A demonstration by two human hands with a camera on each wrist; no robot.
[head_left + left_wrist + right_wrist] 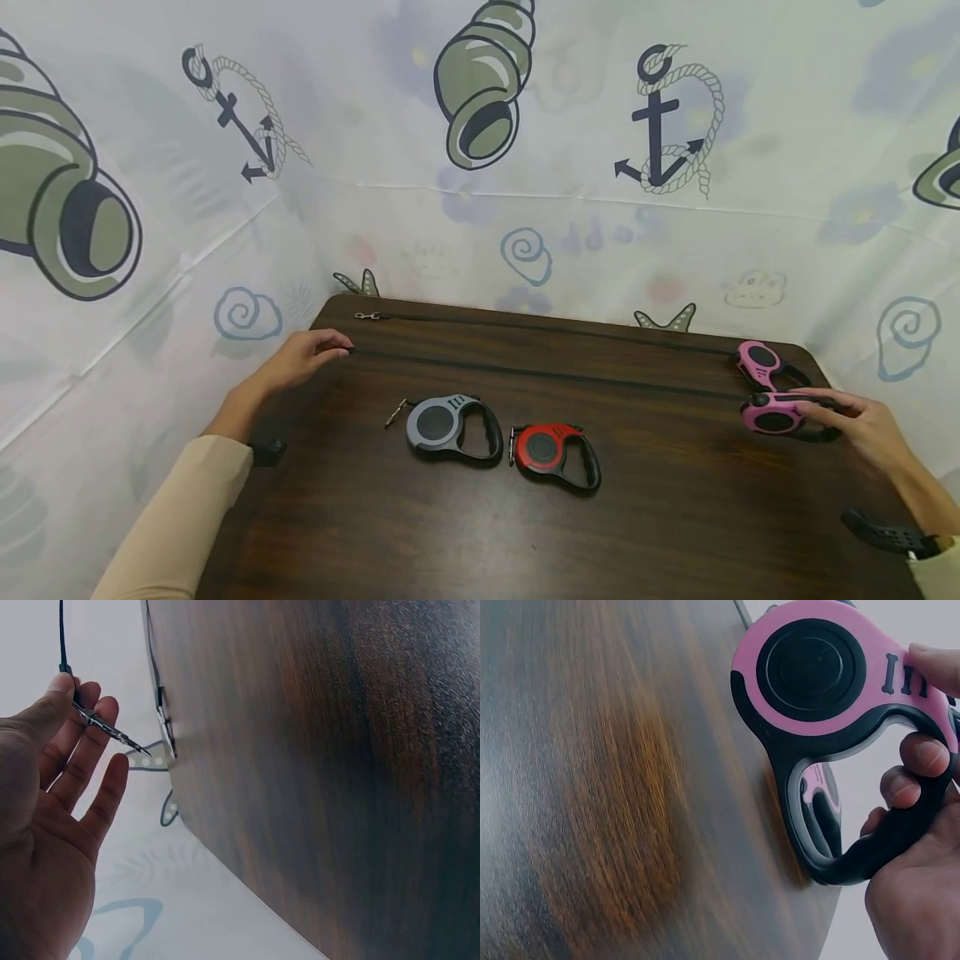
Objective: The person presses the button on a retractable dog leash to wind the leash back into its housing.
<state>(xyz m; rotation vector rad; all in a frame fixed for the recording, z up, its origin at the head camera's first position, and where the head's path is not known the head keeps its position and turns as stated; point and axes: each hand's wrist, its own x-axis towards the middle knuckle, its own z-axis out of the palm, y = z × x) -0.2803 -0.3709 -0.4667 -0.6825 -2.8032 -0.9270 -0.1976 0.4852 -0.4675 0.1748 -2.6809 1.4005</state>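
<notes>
My right hand [870,429] grips the black handle of a pink retractable dog leash [776,414], fingers through the loop and thumb on the pink casing [885,645]. Its black strap [540,373] runs straight across the table to my left hand [300,358]. There, thumb and fingers pinch the strap's end, with a metal clip [112,732] pointing out past the fingers. Just behind the held leash lies a second pink retractable leash [761,357]. Its own strap [540,325] stretches along the far edge to a silver clip [367,316].
A grey retractable leash [435,423] lies left of centre on the dark wooden table [450,533], its clip [396,412] to the left. Right beside it is a red retractable leash [542,448]. Printed fabric [570,150] hangs behind the table and along the sides.
</notes>
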